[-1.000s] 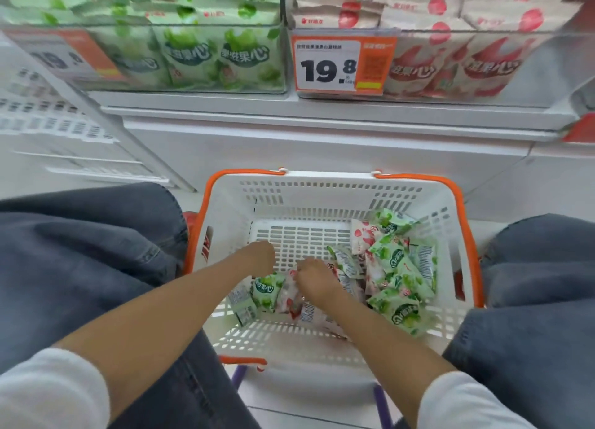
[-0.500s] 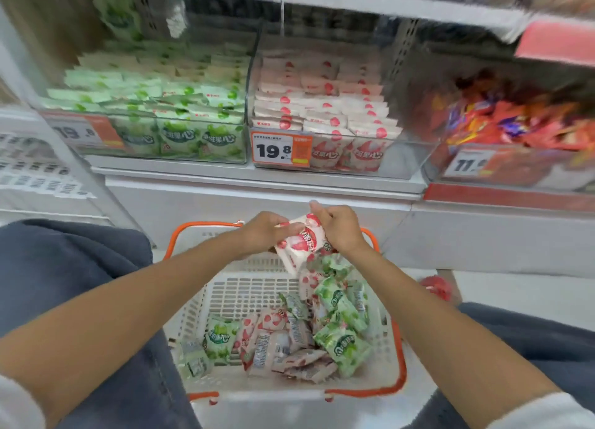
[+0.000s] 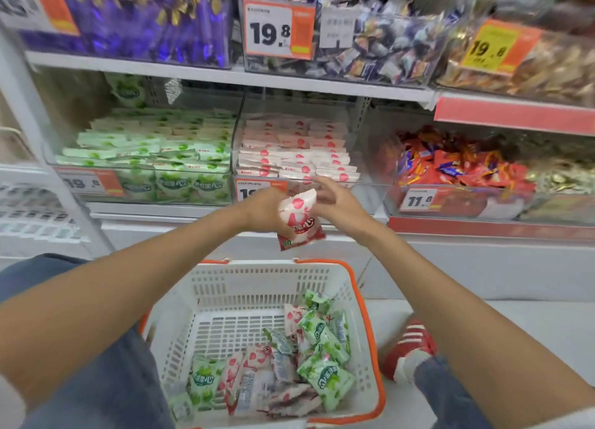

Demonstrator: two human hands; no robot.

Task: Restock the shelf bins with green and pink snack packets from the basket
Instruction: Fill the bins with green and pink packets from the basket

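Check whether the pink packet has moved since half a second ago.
Yes. The packet has risen off the far rim of the basket toward the pink bin, and is now clear above that rim.

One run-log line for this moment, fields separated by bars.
left hand: holds pink packet | right hand: spread beside it | position: before pink bin | basket: green packets, pink packets inside

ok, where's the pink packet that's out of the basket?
Head view, centre: the left hand grips the pink packet, right hand beside it, in front of the pink shelf bin and above the basket.
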